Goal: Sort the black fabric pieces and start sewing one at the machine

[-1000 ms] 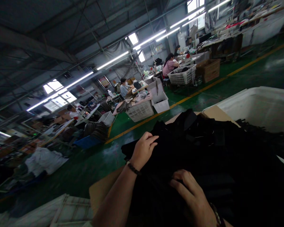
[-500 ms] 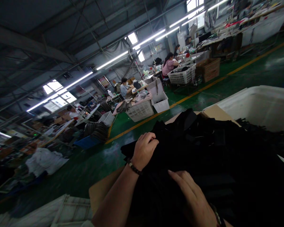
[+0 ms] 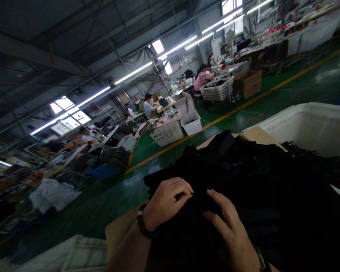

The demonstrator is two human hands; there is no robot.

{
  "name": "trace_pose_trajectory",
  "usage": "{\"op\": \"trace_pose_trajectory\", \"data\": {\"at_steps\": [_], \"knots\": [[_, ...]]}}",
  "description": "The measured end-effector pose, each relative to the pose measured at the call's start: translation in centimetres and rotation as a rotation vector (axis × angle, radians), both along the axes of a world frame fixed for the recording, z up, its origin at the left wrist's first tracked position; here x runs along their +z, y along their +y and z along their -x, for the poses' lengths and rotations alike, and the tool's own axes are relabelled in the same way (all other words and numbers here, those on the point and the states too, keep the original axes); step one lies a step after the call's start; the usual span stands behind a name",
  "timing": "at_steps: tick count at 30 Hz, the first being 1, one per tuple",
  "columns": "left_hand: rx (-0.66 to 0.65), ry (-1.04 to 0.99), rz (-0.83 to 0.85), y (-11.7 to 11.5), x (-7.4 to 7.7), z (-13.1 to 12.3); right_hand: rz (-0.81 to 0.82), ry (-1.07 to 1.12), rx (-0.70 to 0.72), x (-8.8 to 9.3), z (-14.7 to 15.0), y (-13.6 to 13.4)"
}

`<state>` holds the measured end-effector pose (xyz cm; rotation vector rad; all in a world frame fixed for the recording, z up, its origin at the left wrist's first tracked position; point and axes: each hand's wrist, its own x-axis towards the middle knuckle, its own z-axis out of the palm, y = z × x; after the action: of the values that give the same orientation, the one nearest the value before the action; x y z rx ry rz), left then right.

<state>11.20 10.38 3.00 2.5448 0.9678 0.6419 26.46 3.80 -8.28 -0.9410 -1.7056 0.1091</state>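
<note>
Left hand (image 3: 170,200) curls over black cloth (image 3: 243,189), its grip impossible to tell; right hand (image 3: 234,230), at its four o'clock, spreads loosely. Green floor (image 3: 116,190) gleams at eight, strip light (image 3: 133,72) at eleven; the cloth heaps at four, matte, ragged-edged

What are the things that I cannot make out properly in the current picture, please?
Head view: separate pieces in the black cloth; darkness blends their edges.
Head view: whether the left hand pinches any of it; the hand itself hides the spot.
Head view: the far end of the large white bin, cut off by the right edge.
Head view: the framed board's contents; too small and blurred.
</note>
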Motion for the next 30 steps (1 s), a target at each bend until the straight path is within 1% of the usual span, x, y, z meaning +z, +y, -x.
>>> {"op": "trace_pose_trajectory", "data": {"at_steps": [3,4,5,6,8,10,13,15,19,22,24,26,28,30], "knots": [[-0.070,0.026,0.214,-1.1,0.7,-0.1,-0.027,-0.039,0.067,0.3,-0.1,0.3],[-0.054,0.039,0.247,-1.0,0.7,-0.1,-0.028,-0.037,0.093,0.3,-0.1,0.3],[-0.005,0.042,0.241,-0.6,0.5,-0.1,-0.025,-0.028,0.109,0.3,-0.1,0.3],[0.065,0.040,0.193,-0.1,0.1,0.0,-0.019,-0.014,0.114,0.3,-0.1,0.3],[0.218,0.029,0.011,1.5,-0.9,0.3,-0.009,0.006,0.110,0.3,0.0,0.2],[0.293,0.061,-0.150,3.2,-2.2,0.7,-0.006,0.001,0.116,0.5,0.0,0.1],[0.302,0.137,-0.266,4.7,-3.7,0.9,0.011,-0.007,0.139,0.7,-0.1,0.0],[0.291,0.168,-0.332,4.9,-4.1,0.9,0.026,0.007,0.147,0.7,-0.1,0.0],[0.256,0.242,-0.466,4.9,-3.9,0.8,0.031,0.033,0.123,0.4,0.0,0.1],[0.224,0.285,-0.501,4.8,-3.5,0.7,0.053,-0.010,0.118,0.4,-0.1,0.1],[0.205,0.250,-0.477,4.4,-3.0,0.5,0.069,-0.036,0.127,0.5,-0.1,0.0],[0.169,0.169,-0.388,3.6,-2.4,0.3,0.060,-0.045,0.110,0.4,-0.2,0.0],[0.110,0.076,-0.220,2.3,-1.5,0.2,0.021,-0.040,0.056,0.3,-0.2,0.1],[0.050,0.014,-0.014,0.8,-0.6,0.0,-0.014,-0.055,0.027,0.1,-0.3,0.3]]}}
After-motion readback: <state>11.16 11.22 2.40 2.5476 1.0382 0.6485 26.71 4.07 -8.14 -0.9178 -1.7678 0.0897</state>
